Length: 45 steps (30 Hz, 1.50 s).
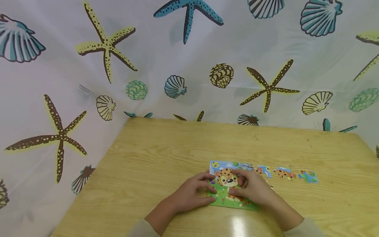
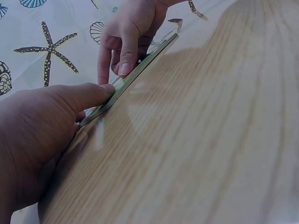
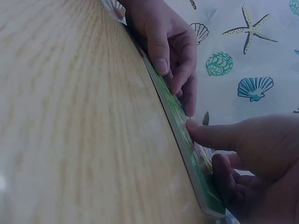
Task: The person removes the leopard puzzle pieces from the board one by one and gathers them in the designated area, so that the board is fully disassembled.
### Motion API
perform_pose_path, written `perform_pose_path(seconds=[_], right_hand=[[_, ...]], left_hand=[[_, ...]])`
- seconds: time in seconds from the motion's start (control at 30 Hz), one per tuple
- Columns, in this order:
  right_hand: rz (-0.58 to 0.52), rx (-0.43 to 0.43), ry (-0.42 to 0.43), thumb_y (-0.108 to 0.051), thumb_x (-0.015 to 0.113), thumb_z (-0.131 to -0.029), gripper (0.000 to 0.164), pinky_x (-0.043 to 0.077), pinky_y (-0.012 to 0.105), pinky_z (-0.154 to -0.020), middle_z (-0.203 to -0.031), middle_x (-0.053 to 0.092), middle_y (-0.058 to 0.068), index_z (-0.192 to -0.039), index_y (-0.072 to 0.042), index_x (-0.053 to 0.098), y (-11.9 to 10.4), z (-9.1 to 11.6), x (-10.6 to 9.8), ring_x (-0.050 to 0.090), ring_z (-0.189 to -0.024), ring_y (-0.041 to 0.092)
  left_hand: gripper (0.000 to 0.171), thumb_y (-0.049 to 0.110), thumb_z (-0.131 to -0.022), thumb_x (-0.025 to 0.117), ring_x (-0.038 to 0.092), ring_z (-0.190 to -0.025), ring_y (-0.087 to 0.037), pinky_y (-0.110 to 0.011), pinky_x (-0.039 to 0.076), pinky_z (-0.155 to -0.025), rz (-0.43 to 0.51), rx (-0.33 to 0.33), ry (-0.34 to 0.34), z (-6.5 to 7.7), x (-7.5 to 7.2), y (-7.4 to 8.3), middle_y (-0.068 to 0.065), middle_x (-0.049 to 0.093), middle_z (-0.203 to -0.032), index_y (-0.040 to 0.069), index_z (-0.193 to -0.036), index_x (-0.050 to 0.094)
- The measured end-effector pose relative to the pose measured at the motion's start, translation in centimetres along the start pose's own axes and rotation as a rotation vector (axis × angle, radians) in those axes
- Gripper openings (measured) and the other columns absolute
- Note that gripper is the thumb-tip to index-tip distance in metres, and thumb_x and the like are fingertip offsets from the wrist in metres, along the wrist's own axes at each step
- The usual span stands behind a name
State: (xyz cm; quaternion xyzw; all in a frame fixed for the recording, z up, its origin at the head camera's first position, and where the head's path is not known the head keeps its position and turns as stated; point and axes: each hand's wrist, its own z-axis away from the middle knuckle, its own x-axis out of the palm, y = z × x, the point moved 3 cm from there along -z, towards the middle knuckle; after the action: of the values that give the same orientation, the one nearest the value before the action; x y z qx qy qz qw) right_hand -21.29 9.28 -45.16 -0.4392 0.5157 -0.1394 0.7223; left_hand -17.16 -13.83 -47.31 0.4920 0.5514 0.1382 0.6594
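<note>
A jigsaw puzzle (image 1: pixel 220 194) with a cartoon leopard on grass under blue sky lies flat on the wooden table. My left hand (image 1: pixel 192 192) rests at its left edge, with fingertips on the picture and the thumb at the lower left corner. Over the right half is my right hand (image 1: pixel 256 187); its thumb and index finger touch the picture, spread apart around the leopard's body. The right palm hides part of the puzzle's right side. In the left wrist view, the puzzle board (image 2: pixel 140 67) appears edge-on, with both thumbs on its near side.
Loose puzzle pieces lie in a row right of the board: one with blue sky (image 1: pixel 264 170), one with leopard spots (image 1: pixel 285 174) and one blue and green (image 1: pixel 309 176). Another peeks out beside the right hand. A curtain (image 1: pixel 195 79) printed with starfish and shells hangs behind the table (image 1: pixel 154 148).
</note>
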Motion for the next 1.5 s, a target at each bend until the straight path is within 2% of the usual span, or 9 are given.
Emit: perform_pose_path(seconds=[0.17, 0.33, 0.53, 0.73, 0.93, 1.1, 1.27, 1.4, 1.5], right_hand=[[0.013, 0.046, 0.036, -0.031, 0.085, -0.078, 0.068, 0.039, 0.022, -0.052, -0.08, 0.054, 0.001, -0.134, -0.004, 0.059, 0.0, 0.3, -0.2, 0.046, -0.062, 0.01], [-0.028, 0.063, 0.077, -0.025, 0.089, -0.074, 0.065, 0.044, 0.023, -0.057, -0.084, 0.053, 0.003, -0.129, -0.008, 0.059, 0.1, 0.1, 0.1, 0.05, -0.064, 0.011], [-0.078, 0.115, 0.111, -0.023, 0.091, -0.071, 0.068, 0.05, 0.027, -0.061, -0.1, 0.054, 0.008, -0.127, -0.013, 0.053, 0.3, 0.0, 0.0, 0.056, -0.071, 0.015], [-0.1, 0.137, 0.114, -0.022, 0.087, -0.077, 0.059, 0.052, 0.03, -0.065, -0.117, 0.057, 0.015, -0.122, -0.013, 0.05, 0.2, 0.0, -0.3, 0.06, -0.075, 0.017], [-0.134, 0.142, 0.135, -0.022, 0.076, -0.089, 0.04, 0.05, 0.028, -0.061, -0.106, 0.062, 0.014, -0.119, -0.008, 0.054, 0.0, 0.4, -0.6, 0.061, -0.071, 0.017], [-0.144, 0.15, 0.14, -0.022, 0.075, -0.091, 0.036, 0.044, 0.024, -0.054, -0.092, 0.062, 0.007, -0.117, -0.006, 0.055, -0.2, 0.5, -0.7, 0.057, -0.066, 0.014], [-0.177, 0.126, 0.104, -0.017, 0.073, -0.091, 0.037, 0.046, 0.024, -0.053, -0.087, 0.06, 0.007, -0.118, -0.003, 0.053, -0.3, 0.7, -1.1, 0.057, -0.063, 0.015], [-0.208, 0.071, 0.014, -0.011, 0.068, -0.095, 0.04, 0.052, 0.026, -0.053, -0.084, 0.054, 0.008, -0.128, 0.0, 0.049, -0.4, 0.9, -1.5, 0.063, -0.064, 0.018], [-0.216, 0.055, -0.048, -0.007, 0.062, -0.098, 0.039, 0.056, 0.029, -0.059, -0.087, 0.052, 0.011, -0.135, -0.002, 0.049, -0.4, 1.1, -1.8, 0.065, -0.067, 0.019]], left_hand=[[0.015, 0.029, -0.089, 0.077, 0.029, -0.152, -0.027, -0.054, 0.031, -0.121, -0.007, 0.013, -0.007, -0.3, 0.1, 0.2, 0.0, 0.052, -0.147, 0.021, -0.101, 0.076], [0.013, 0.033, -0.088, 0.077, 0.029, -0.152, -0.023, -0.052, 0.033, -0.12, -0.053, -0.014, 0.008, -0.3, 0.2, -0.2, 0.005, 0.052, -0.147, 0.027, -0.099, 0.076], [0.013, 0.037, -0.088, 0.077, 0.03, -0.151, -0.024, -0.055, 0.033, -0.119, -0.06, -0.014, 0.013, -0.4, 0.2, -0.5, 0.007, 0.052, -0.147, 0.029, -0.099, 0.075], [0.014, 0.033, -0.088, 0.077, 0.028, -0.152, -0.024, -0.055, 0.03, -0.121, -0.039, -0.02, 0.009, -0.5, -0.1, -0.1, 0.005, 0.051, -0.148, 0.027, -0.1, 0.076], [0.015, 0.029, -0.088, 0.078, 0.029, -0.152, -0.026, -0.055, 0.031, -0.12, -0.038, -0.012, 0.006, -0.1, -0.1, 0.3, 0.0, 0.052, -0.147, 0.022, -0.101, 0.076], [0.014, 0.03, -0.088, 0.078, 0.03, -0.151, -0.025, -0.055, 0.032, -0.12, -0.045, -0.012, 0.016, 0.0, 0.1, 0.3, 0.002, 0.053, -0.147, 0.023, -0.1, 0.076], [0.015, 0.029, -0.087, 0.078, 0.031, -0.151, -0.028, -0.056, 0.033, -0.119, -0.049, 0.016, 0.029, -0.2, 0.3, 0.4, 0.0, 0.054, -0.146, 0.022, -0.1, 0.076], [0.015, 0.03, -0.087, 0.078, 0.032, -0.15, -0.028, -0.056, 0.034, -0.119, -0.054, 0.022, 0.033, -0.2, 0.3, 0.3, 0.0, 0.054, -0.146, 0.022, -0.1, 0.076], [0.015, 0.03, -0.086, 0.079, 0.031, -0.151, -0.026, -0.054, 0.033, -0.119, -0.064, 0.022, 0.034, -0.3, 0.2, 0.1, 0.002, 0.053, -0.146, 0.023, -0.1, 0.076]])
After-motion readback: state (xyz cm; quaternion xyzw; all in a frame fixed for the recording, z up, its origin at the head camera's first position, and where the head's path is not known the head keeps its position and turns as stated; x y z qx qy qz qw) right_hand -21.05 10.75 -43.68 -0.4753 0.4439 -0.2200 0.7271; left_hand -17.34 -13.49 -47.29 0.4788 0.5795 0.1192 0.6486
